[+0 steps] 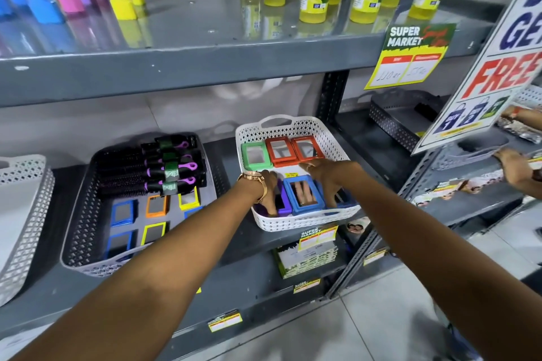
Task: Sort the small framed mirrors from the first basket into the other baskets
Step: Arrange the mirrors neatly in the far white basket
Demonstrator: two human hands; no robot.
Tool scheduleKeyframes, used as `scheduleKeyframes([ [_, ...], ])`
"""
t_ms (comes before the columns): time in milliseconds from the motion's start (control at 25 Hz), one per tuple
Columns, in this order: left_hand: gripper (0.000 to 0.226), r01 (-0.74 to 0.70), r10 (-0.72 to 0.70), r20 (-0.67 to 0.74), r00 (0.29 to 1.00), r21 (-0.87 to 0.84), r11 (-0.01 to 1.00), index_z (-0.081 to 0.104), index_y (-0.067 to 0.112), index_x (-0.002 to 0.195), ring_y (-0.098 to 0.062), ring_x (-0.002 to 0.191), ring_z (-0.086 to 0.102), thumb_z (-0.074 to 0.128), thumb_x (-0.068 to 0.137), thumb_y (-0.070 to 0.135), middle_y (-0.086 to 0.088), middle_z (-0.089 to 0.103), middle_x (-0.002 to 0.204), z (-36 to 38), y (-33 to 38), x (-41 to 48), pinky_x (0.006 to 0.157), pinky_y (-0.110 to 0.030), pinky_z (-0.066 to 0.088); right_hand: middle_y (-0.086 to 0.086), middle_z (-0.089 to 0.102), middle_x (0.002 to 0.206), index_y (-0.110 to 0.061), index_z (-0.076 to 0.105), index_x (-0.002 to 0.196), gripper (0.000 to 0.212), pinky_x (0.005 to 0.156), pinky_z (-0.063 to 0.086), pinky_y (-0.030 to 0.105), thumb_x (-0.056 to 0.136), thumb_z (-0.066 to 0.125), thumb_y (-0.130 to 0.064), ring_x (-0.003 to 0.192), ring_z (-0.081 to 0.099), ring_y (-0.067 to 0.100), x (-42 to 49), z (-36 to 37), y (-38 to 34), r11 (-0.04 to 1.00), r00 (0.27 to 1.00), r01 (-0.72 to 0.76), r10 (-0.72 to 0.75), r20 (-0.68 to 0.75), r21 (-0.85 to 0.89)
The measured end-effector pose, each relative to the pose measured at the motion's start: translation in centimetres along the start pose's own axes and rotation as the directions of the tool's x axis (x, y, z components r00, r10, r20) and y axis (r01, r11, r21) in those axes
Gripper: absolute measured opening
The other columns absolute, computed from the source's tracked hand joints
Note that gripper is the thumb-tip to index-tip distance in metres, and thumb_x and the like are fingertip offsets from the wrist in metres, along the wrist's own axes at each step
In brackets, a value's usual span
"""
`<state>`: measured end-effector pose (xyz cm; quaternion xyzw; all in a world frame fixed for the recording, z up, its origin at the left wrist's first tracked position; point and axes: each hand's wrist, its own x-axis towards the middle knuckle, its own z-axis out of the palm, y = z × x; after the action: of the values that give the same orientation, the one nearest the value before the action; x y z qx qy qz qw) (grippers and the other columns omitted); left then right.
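- Baskets sit in a row on the grey shelf (223, 246); furthest to the left of both hands is a pale one (26, 193), only partly in view, contents not visible.
- Just left of the left forearm is the dark basket (88, 214). It holds hairbrushes (152, 167) at the back and several small mirrors (152, 211) in blue, orange and yellow frames lying flat at the front.
- Left hand (268, 193), with a watch on the wrist, reaches into the near left corner of the white basket (296, 221). Its fingers are bent down around a purple mirror (283, 206); whether they have fully gripped it I cannot tell.
- Between the two hands lies a blue mirror (305, 195), face up, reflecting fingers.
- Beyond the hands, at the back of the same basket, lie a green mirror (256, 157) and two orange mirrors (294, 149) side by side.
- Right hand (330, 182) is spread over the near right part of the basket, fingers curled at the blue mirror's right edge, over another blue frame; a firm hold is not clear.
- Step in hand, as I judge it: arranging mirrors by colour inside this basket, or picking one.
- Next move likely calls for a clean pinch on a single frame, lifting it clear of its neighbours without dragging them, then setting it flat with its own colour.
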<state>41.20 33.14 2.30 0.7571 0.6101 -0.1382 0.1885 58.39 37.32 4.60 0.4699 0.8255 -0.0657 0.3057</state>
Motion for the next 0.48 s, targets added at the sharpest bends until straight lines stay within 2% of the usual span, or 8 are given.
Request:
scheduleKeyframes([
  [120, 0.108, -0.069, 0.062, -0.125, 0.990, -0.055, 0.996, 0.027, 0.009, 0.140, -0.030, 0.118, 0.051, 0.081, 0.055, 0.050, -0.012, 0.044, 0.142, -0.8, 1.7, 0.5, 0.097, -0.035, 0.046, 0.010, 0.011, 0.161, -0.018, -0.009, 0.153, 0.125, 0.120, 0.020, 0.043, 0.066, 0.081, -0.015, 0.148, 0.013, 0.028, -0.8, 1.0, 1.8, 0.990, 0.998, -0.067, 0.068, 0.000, -0.123],
  [200, 0.114, -0.117, 0.099, -0.163, 0.982, -0.101, 0.988, 0.019, 0.010, 0.143, -0.031, 0.126, 0.045, 0.078, 0.057, 0.055, -0.013, 0.036, 0.148, -0.3, 3.3, 1.3, 0.103, -0.035, 0.043, 0.012, 0.016, 0.159, -0.018, -0.008, 0.152, 0.120, 0.121, 0.008, 0.043, 0.069, 0.078, -0.012, 0.148, 0.014, 0.028, -0.2, 2.2, 2.2, 0.993, 0.997, -0.075, 0.075, -0.001, -0.096],
  [280, 0.117, -0.123, 0.105, -0.145, 0.984, -0.121, 0.985, 0.007, 0.010, 0.147, -0.032, 0.127, 0.042, 0.077, 0.061, 0.049, -0.015, 0.034, 0.148, 0.5, 4.5, 2.4, 0.103, -0.037, 0.043, 0.013, 0.021, 0.157, -0.016, -0.005, 0.153, 0.118, 0.121, 0.005, 0.044, 0.068, 0.077, -0.009, 0.146, 0.022, 0.028, 0.4, 2.9, 2.3, 0.995, 0.998, -0.062, 0.061, -0.009, -0.080],
  [360, 0.120, -0.118, 0.104, -0.120, 0.987, -0.116, 0.986, 0.001, 0.010, 0.147, -0.033, 0.123, 0.045, 0.077, 0.061, 0.045, -0.016, 0.038, 0.142, 1.0, 4.7, 3.0, 0.099, -0.038, 0.046, 0.013, 0.029, 0.151, -0.012, 0.004, 0.153, 0.116, 0.120, 0.013, 0.043, 0.065, 0.080, -0.010, 0.139, 0.034, 0.030, 0.9, 3.1, 2.3, 0.996, 0.999, -0.038, 0.035, -0.037, -0.085],
  [400, 0.120, -0.118, 0.103, -0.123, 0.987, -0.124, 0.985, 0.002, 0.010, 0.147, -0.033, 0.122, 0.045, 0.078, 0.060, 0.044, -0.016, 0.039, 0.140, 1.2, 4.6, 3.3, 0.098, -0.039, 0.047, 0.013, 0.032, 0.148, -0.009, 0.010, 0.152, 0.116, 0.117, 0.023, 0.041, 0.061, 0.083, -0.011, 0.135, 0.038, 0.031, 1.0, 3.0, 2.4, 0.997, 0.998, -0.024, 0.020, -0.055, -0.073],
  [480, 0.121, -0.112, 0.094, -0.124, 0.988, -0.150, 0.982, 0.006, 0.010, 0.146, -0.033, 0.125, 0.043, 0.079, 0.057, 0.045, -0.016, 0.037, 0.143, 1.1, 4.3, 3.7, 0.100, -0.038, 0.046, 0.013, 0.036, 0.144, -0.007, 0.018, 0.149, 0.116, 0.103, 0.041, 0.038, 0.056, 0.088, -0.011, 0.128, 0.044, 0.032, 1.0, 2.5, 2.4, 1.000, 0.997, 0.002, -0.002, -0.074, -0.006],
])
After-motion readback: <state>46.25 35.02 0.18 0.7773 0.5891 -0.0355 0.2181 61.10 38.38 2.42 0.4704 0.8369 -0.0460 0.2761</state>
